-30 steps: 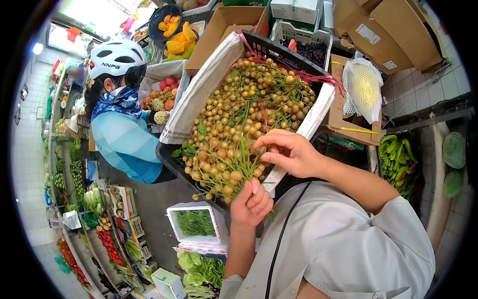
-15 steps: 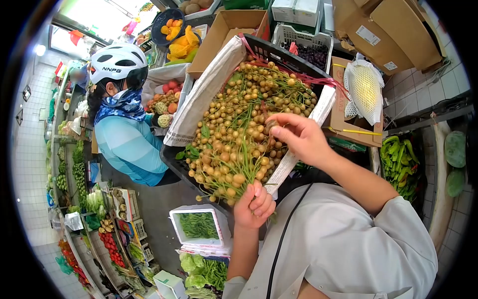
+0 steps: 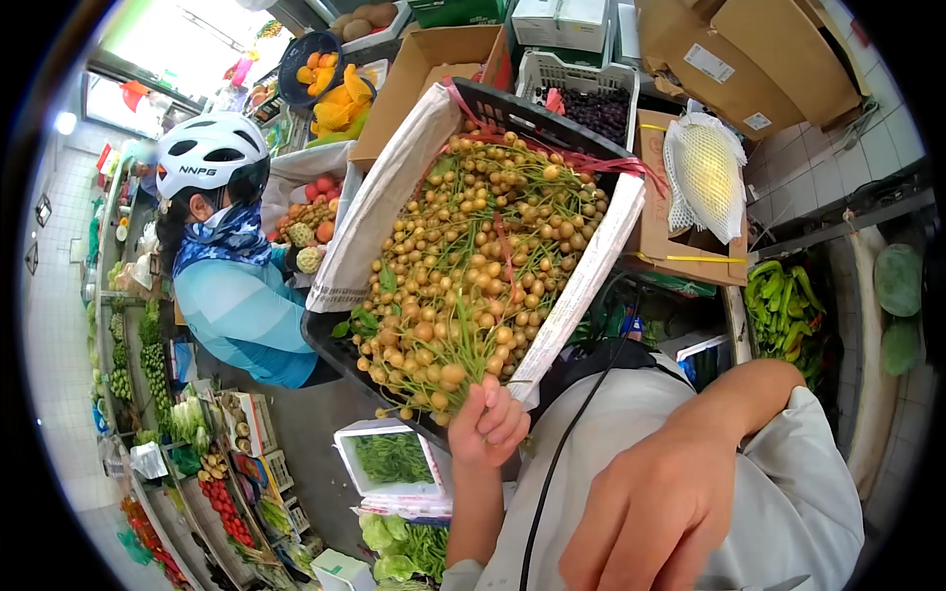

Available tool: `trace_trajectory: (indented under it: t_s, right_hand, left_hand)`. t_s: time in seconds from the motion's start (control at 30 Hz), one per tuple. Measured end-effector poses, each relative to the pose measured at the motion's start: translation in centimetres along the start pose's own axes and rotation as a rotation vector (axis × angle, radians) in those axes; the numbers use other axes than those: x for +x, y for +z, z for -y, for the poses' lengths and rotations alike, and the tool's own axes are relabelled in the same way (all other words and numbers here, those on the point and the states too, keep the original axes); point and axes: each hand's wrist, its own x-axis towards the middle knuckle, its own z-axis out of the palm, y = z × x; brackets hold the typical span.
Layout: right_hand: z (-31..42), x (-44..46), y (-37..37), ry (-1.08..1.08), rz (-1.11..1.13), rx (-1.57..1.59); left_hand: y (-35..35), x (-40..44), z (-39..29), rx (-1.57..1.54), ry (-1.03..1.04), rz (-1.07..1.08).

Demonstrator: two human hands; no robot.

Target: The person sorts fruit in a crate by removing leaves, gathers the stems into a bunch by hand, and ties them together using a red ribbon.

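A black crate [image 3: 512, 110] lined with white sacking holds a heap of small round yellow-brown fruits that look like longans [image 3: 483, 236], on green stems. At its near edge my left hand [image 3: 490, 424] is closed around the stems of a bunch of longans [image 3: 443, 369], which still lies against the heap. My right hand [image 3: 655, 502] is close to the camera, in front of the grey shirt [image 3: 788, 502], back of the hand up. Its fingers are bent and close together, pointing down; the fingertips are hidden, so whatever they hold does not show.
A person in a white helmet [image 3: 212, 153] stands left of the crate. Dark grapes [image 3: 591, 113] in a white crate, a netted fruit [image 3: 708, 177] and green peppers [image 3: 783, 305] lie on the right. A foam box [image 3: 389, 458] of greens stands below; a black cable [image 3: 557, 463] crosses the shirt.
My right hand has left the longans and come back toward my body, close to the camera. My left hand keeps its grip on the stems. The view has shifted slightly.
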Motion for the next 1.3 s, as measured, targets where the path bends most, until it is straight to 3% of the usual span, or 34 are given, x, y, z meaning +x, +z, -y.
trace_trajectory:
  t_s: [0.23,0.67,0.77,0.83,0.87,0.93,1.07,1.13,1.3]
  right_hand:
    - [-0.7,0.9,0.3,-0.153,-0.007,0.117]
    - [-0.4,0.5,0.0,0.004,-0.037,0.225]
    - [-2.4,-0.8,-3.1,-0.062,-0.096,-0.252]
    - [-2.7,-1.0,-6.6,0.217,-0.386,-0.656]
    - [-2.7,-1.0,-8.3,0.472,-0.537,-0.906]
    - [-6.8,-4.4,-12.8,0.387,-0.491,-1.466]
    - [-9.4,-6.6,-14.1,0.483,-0.382,-1.523]
    - [-9.8,-6.8,-14.4,0.611,-0.445,-1.442]
    - [-8.6,-6.8,-14.7,0.552,-0.587,-1.297]
  left_hand:
    - [0.3,-0.4,0.0,0.026,0.038,-0.044]
    - [0.2,-0.7,0.1,0.018,0.040,-0.036]
    - [-0.1,-0.7,0.0,0.012,0.030,-0.002]
    - [-0.3,-0.9,0.1,-0.049,0.023,-0.033]
    - [-0.3,-0.8,0.0,-0.045,0.028,-0.031]
    - [-0.3,-0.5,0.0,-0.028,0.026,0.033]
    - [-0.2,-0.4,0.0,-0.035,0.028,0.046]
    - [-0.2,-0.3,0.0,-0.043,0.032,0.045]
    - [-0.1,-0.5,0.0,-0.044,0.038,0.043]
